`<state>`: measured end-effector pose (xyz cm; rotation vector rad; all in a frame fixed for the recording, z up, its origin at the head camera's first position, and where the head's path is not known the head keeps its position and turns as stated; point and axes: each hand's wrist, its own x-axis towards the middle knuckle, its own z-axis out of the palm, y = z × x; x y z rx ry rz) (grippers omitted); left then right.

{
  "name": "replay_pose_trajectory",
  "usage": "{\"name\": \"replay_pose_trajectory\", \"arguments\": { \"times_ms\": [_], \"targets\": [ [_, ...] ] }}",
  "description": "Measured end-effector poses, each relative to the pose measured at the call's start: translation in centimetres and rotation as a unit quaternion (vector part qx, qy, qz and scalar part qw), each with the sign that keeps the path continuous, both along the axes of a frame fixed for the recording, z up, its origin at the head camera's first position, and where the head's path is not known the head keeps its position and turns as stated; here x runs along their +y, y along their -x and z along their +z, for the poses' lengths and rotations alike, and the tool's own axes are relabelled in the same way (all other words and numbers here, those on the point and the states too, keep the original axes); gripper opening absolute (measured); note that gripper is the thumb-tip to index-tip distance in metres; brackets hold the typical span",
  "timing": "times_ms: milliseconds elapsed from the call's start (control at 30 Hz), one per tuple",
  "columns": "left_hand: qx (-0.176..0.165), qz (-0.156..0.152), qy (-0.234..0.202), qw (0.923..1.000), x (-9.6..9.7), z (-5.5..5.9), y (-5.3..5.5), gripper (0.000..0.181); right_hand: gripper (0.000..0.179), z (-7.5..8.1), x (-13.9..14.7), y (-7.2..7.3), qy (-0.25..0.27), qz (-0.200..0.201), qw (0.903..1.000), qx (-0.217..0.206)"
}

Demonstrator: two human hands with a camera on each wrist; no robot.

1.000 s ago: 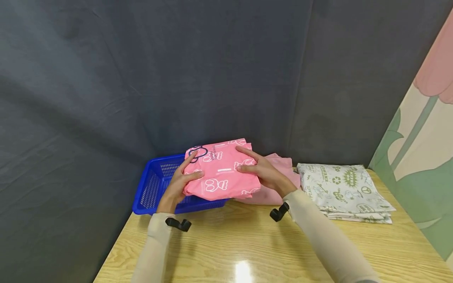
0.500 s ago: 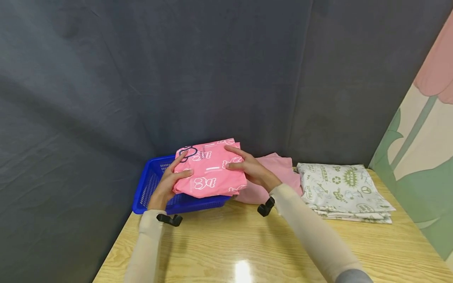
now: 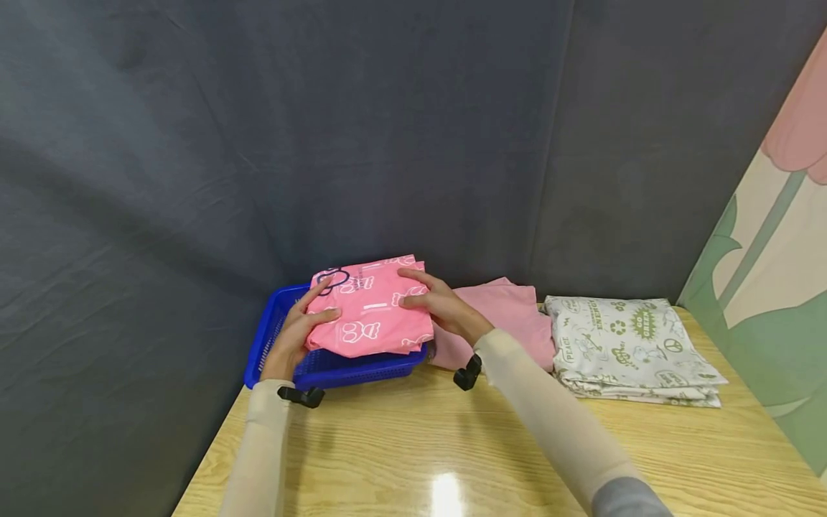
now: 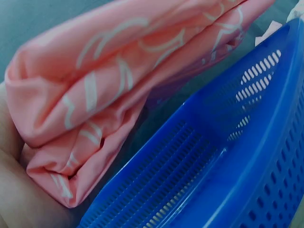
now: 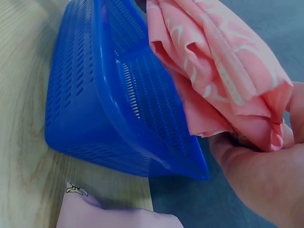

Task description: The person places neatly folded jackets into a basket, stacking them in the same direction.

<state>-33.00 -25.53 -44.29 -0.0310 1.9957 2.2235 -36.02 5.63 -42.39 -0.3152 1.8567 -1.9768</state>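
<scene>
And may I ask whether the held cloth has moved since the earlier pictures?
Yes: in the head view, the held cloth has moved left over the basket: its right edge, earlier well past the basket's right end, is now nearer it.

My head view comes in evenly lit and mostly crisp. A hard white glare (image 3: 446, 495) burns on the near part of the table (image 3: 388, 445) (from overhead, by the look of it), and soft shadows (image 3: 300, 452) spread beside the sleeves (image 3: 555, 416). The far curtain (image 3: 420, 143) is dull and dark, a deeper band slanting across its left side. My left wrist feed runs dim and bluish, with the left hand (image 4: 26, 194) soft and the basket (image 4: 280, 171) showing faint sheen along its edges. My right wrist feed looks paler and hazy, the cloth (image 5: 190, 90) slightly blurred.
</scene>
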Motion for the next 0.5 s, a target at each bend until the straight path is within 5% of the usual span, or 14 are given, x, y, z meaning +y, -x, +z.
{"name": "replay_pose_trajectory", "arguments": {
  "times_ms": [267,500],
  "targets": [
    [-0.011,0.023,0.027,0.9993,-1.0,-0.5,0.2,0.082,0.066,-0.9,-1.6,0.4,-0.044,-0.017,0.9983,0.034],
    [-0.022,0.038,0.097,0.9943,-2.0,-1.0,0.1,0.08,0.061,-1.1,-3.4,0.1,-0.156,-0.043,0.9818,0.099]
  ]
}}
